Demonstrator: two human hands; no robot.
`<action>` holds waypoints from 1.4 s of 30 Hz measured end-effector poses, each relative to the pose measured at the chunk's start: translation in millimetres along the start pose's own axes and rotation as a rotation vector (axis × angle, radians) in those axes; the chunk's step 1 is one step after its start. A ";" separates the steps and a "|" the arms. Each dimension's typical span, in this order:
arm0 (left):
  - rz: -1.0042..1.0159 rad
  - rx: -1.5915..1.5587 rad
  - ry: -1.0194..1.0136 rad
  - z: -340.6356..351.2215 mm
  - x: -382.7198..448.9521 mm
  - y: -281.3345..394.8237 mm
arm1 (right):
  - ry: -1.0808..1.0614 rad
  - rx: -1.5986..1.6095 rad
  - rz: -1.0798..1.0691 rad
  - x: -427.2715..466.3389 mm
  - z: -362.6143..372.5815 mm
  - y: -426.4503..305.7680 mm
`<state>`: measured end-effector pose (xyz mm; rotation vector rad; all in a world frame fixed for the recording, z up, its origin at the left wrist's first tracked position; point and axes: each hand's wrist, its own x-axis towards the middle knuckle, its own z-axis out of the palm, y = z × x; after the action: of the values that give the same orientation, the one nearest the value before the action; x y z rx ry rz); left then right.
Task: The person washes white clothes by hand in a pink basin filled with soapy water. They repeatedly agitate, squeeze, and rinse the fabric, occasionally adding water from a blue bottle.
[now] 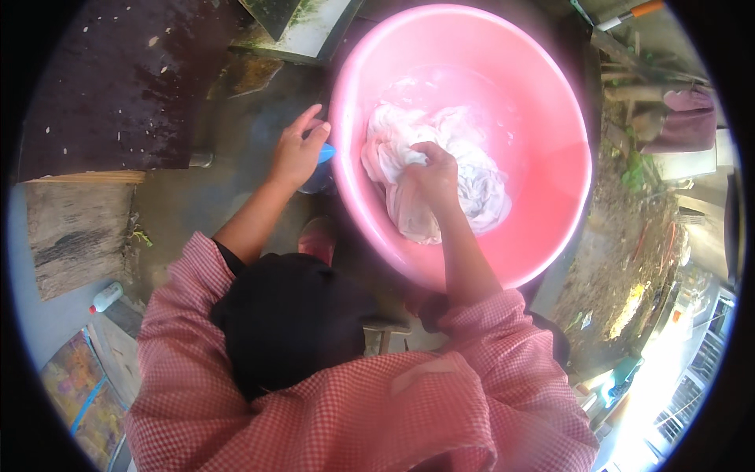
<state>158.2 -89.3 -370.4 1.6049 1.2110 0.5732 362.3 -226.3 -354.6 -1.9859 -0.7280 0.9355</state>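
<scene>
A large pink plastic basin point(531, 236) stands before me with some water in it. Wet white cloth point(483, 189) lies bunched in the water. My right hand point(436, 171) is on the cloth with its fingers bent down into the folds; whether they pinch any fabric is hard to tell. Outside the basin, beside its left rim, my left hand point(299, 147) hovers with fingers apart and nothing in it. A blue object point(326, 154), partly hidden by that hand and the basin, shows just beyond the fingers.
A dark speckled panel point(118, 88) is at the upper left. A plastic bottle with a red cap point(107, 297) lies at the lower left. Mossy white boards point(312, 29) are above the basin's left side, and a pinkish cloth point(684, 127) hangs at the right.
</scene>
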 end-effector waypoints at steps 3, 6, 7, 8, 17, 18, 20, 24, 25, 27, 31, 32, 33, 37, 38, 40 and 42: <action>-0.010 -0.035 0.002 -1.1 1.5 1.3 | -0.041 0.448 0.133 2.0 -1.7 -3.0; 0.034 0.119 -0.095 2.4 -3.8 3.1 | -0.143 0.747 0.240 -4.6 13.7 0.4; 0.050 0.156 -0.114 3.6 -5.8 3.7 | -0.126 0.756 0.239 -4.8 20.8 5.7; 0.060 0.187 -0.115 2.6 -6.3 5.0 | -0.108 0.766 0.237 -3.8 28.0 9.0; 0.104 0.390 -0.112 -5.4 -2.6 22.1 | -0.106 0.878 0.223 -6.7 45.0 19.3; 0.101 0.425 -0.116 -4.7 -1.9 26.5 | -0.089 0.866 0.219 -7.6 45.7 18.6; 0.098 0.488 -0.113 -3.8 -1.1 31.8 | -0.066 0.850 0.205 -9.3 46.2 15.9; 0.110 0.464 -0.118 -4.2 -0.6 17.4 | -0.055 0.765 0.220 -11.1 43.5 10.9; 0.119 0.427 -0.127 -5.4 0.5 9.0 | -0.056 0.730 0.237 -9.5 43.0 10.4; -0.002 0.216 -0.108 -5.6 1.7 11.1 | -0.053 0.762 0.238 -10.1 39.3 11.1; -0.267 -0.185 -0.066 -10.5 1.3 41.2 | -0.041 0.790 0.182 -9.5 39.2 15.5; -0.262 -0.186 -0.064 -12.2 2.3 40.7 | -0.049 0.806 0.215 -13.0 39.9 10.4; -0.254 -0.188 -0.066 -12.5 4.4 41.9 | -0.054 0.823 0.245 -17.2 36.6 -0.6; -0.327 -0.267 -0.067 -9.3 1.6 51.0 | -0.083 0.786 0.231 -12.8 37.3 10.0; -0.350 -0.277 -0.062 -9.1 -0.5 53.4 | -0.096 0.788 0.238 -13.9 36.7 8.1; -0.352 -0.286 -0.052 -6.1 -1.8 57.3 | -0.122 0.791 0.251 -15.9 35.0 3.9; -0.305 -0.289 -0.035 -0.2 -2.0 61.5 | -0.104 0.773 0.212 -19.2 36.0 -3.1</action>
<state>183.6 -90.6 -314.3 1.1580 1.2540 0.4955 321.8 -224.0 -359.7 -1.3422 -0.1500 1.2222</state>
